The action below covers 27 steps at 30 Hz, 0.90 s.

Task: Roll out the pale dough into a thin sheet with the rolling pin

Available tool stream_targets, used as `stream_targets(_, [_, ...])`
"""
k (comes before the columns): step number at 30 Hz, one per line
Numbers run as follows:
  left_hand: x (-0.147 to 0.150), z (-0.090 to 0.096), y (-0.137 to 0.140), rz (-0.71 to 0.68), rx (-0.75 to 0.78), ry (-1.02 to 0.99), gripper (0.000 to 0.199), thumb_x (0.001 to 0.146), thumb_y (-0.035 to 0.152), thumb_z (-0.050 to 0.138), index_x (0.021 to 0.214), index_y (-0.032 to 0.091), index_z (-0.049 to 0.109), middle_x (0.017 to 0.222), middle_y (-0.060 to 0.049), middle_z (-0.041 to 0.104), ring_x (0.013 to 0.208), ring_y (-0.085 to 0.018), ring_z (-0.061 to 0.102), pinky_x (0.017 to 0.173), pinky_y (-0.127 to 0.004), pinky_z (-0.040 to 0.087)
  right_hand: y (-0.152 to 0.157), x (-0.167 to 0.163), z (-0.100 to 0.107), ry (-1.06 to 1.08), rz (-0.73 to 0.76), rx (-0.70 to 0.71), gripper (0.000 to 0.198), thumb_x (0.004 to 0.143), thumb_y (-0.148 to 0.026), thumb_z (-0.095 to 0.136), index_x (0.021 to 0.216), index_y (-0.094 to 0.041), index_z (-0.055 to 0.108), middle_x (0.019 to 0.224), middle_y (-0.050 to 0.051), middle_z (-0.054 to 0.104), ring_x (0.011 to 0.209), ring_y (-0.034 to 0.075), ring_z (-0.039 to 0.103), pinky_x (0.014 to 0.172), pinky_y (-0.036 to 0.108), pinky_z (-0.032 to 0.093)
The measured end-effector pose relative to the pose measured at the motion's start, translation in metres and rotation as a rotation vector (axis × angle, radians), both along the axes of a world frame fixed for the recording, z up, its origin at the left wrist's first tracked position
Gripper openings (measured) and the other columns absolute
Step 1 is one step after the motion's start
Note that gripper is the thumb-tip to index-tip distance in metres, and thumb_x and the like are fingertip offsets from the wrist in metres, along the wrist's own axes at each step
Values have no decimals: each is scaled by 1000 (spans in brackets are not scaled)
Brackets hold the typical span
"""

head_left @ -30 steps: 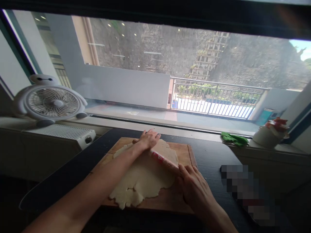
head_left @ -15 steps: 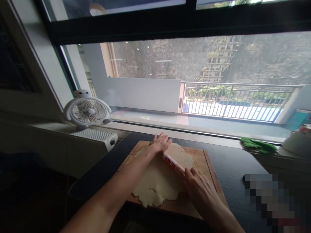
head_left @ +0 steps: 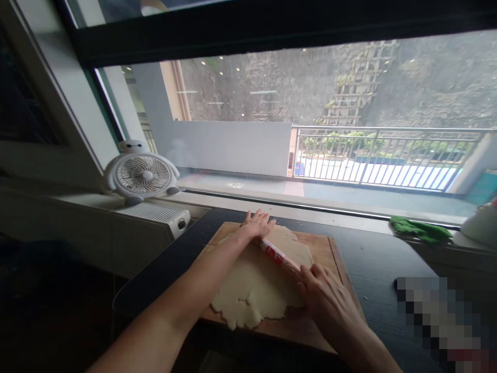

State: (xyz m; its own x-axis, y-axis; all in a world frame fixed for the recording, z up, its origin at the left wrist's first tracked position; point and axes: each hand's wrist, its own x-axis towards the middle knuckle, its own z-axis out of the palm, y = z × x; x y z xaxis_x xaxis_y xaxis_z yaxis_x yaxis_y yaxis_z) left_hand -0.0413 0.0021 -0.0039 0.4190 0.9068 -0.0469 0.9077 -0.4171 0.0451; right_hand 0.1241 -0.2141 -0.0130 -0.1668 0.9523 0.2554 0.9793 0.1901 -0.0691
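A broad, thin sheet of pale dough [head_left: 252,290] with ragged edges and a small split near its front lies on a wooden board [head_left: 318,248]. Across it, at a slant, rests a rolling pin [head_left: 277,257] with a red and white printed wrap. My left hand [head_left: 259,225] presses on the far end of the pin, palm down and fingers stretched out; its palm hides that end. Around the near end, the fingers of my right hand [head_left: 324,290] are curled, at the dough's right edge.
The board lies on a dark table [head_left: 376,264] by a window. A white fan [head_left: 143,175] stands at the left above a white grilled unit [head_left: 155,213]. A green cloth [head_left: 420,230] is on the sill at the right. A pixelated patch covers the table's right side.
The view has shifted slightly. Both hands stay on the rolling pin, which keeps nearly the same place and slant on the dough.
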Motion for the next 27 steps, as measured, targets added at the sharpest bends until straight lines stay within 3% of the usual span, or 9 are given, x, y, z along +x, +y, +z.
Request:
stream_targets(6, [-57, -3, -26, 9, -44, 15, 64, 91, 53, 8, 143, 19, 24, 151, -6, 18, 139, -26, 8, 108, -54, 10, -7, -13, -5, -23, 74, 31, 26, 85, -13, 49, 109, -21, 53, 90, 5, 56, 86, 20, 54, 75, 31, 40])
stream_targets(10, [-32, 0, -6, 36, -39, 33, 61, 92, 52, 12, 142, 20, 27, 150, -7, 21, 139, -25, 10, 107, -55, 7, 1, -8, -5, 4, -3, 32, 12, 88, -22, 49, 97, -20, 56, 90, 6, 56, 85, 21, 54, 73, 32, 39])
stream_targets(14, [2, -1, 10, 72, -10, 21, 64, 91, 53, 11, 141, 19, 30, 148, -10, 25, 138, -29, 14, 106, -60, 6, -1, 0, -7, -41, -53, 68, 19, 89, -19, 46, 106, -19, 54, 91, 7, 56, 86, 21, 54, 74, 32, 39])
stream_targets(21, [-66, -13, -25, 26, 49, 27, 63, 91, 54, 10, 144, 22, 22, 151, -6, 19, 139, -26, 8, 107, -56, 7, -12, -12, -4, -19, 69, 26, 34, 86, -15, 49, 119, -21, 49, 93, 6, 55, 88, 22, 52, 77, 34, 41])
stream_targets(27, [-26, -2, -15, 68, 43, 27, 62, 92, 50, 14, 142, 17, 28, 149, -9, 25, 138, -28, 13, 106, -58, 8, -16, -10, -3, -31, -21, 46, 25, 88, -17, 45, 111, -18, 54, 93, 8, 55, 83, 21, 53, 74, 34, 42])
